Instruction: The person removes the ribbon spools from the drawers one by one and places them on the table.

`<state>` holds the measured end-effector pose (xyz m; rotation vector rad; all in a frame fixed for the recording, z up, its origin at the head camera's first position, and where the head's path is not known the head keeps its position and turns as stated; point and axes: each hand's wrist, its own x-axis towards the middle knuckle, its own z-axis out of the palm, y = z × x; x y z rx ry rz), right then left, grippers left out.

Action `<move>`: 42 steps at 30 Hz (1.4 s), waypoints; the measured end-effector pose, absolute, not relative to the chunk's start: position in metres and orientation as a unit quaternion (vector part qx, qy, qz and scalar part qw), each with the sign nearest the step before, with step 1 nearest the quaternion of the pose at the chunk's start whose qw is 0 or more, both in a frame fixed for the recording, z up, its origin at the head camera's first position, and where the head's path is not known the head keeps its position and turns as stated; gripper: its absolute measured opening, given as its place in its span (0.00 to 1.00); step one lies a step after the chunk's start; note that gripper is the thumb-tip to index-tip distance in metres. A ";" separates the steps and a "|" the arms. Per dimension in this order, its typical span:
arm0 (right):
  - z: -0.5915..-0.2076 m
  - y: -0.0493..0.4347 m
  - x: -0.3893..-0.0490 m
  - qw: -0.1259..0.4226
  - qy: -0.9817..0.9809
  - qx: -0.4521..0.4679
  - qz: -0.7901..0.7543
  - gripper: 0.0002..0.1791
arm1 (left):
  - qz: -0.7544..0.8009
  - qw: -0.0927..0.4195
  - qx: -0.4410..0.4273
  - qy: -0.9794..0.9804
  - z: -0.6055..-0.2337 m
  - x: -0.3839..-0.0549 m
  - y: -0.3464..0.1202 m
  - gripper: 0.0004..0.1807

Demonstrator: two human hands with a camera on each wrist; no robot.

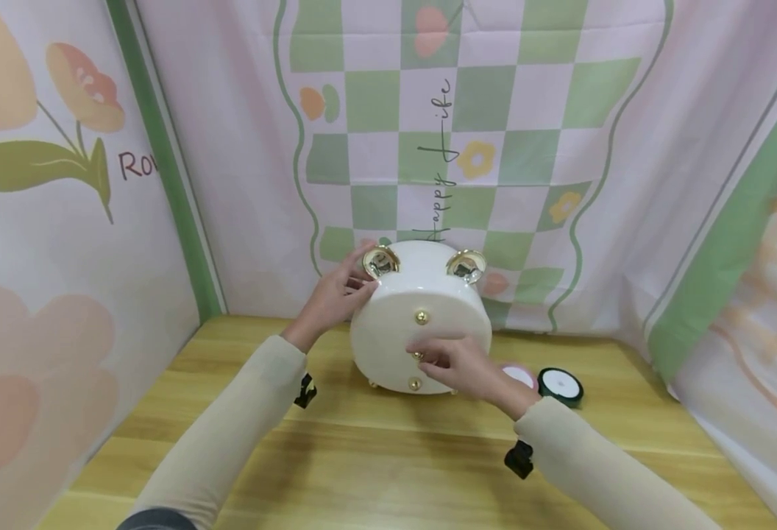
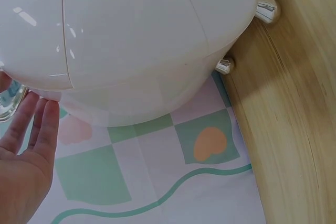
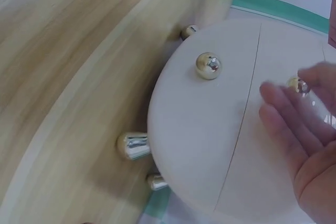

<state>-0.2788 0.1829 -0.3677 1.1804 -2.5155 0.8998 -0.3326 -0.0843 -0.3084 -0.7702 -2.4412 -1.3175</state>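
Note:
A glossy white jewelry box (image 1: 388,338) stands upright on the table, with two gold-lined ears on top and small gold feet below. Its front carries three gold knobs, and seams divide it into drawers, all flush. My left hand (image 1: 338,298) steadies the box at its upper left, by the left ear (image 1: 380,261); its fingers lie fairly straight against the shell in the left wrist view. My right hand (image 1: 461,364) is at the front, thumb and fingers round the middle knob (image 3: 299,85). Below that sits the bottom knob (image 3: 209,66), and above it the top knob (image 1: 421,317).
Right of the box, a dark-green-rimmed ribbon spool (image 1: 561,385) lies on the wooden table (image 1: 375,464), beside a pink-rimmed spool (image 1: 519,375) partly hidden by my right wrist. A checkered curtain (image 1: 428,162) hangs close behind the box, and printed cloth walls stand on both sides.

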 end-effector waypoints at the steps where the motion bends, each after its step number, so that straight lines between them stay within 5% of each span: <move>1: -0.369 0.184 -0.278 0.099 -0.854 0.406 0.310 0.14 | -0.453 0.130 -0.266 -0.841 -0.309 -0.333 -0.084 0.38; 14: -0.402 0.193 -0.281 -0.023 -0.871 0.407 0.274 0.15 | -0.457 0.130 -0.261 -0.841 -0.309 -0.332 -0.085 0.38; 30: -0.422 0.177 -0.283 0.056 -0.885 0.357 0.293 0.10 | -0.457 0.133 -0.259 -0.840 -0.311 -0.333 -0.085 0.37; 42: -0.424 0.173 -0.282 0.049 -0.892 0.312 0.323 0.09 | -0.457 0.132 -0.255 -0.842 -0.311 -0.331 -0.085 0.38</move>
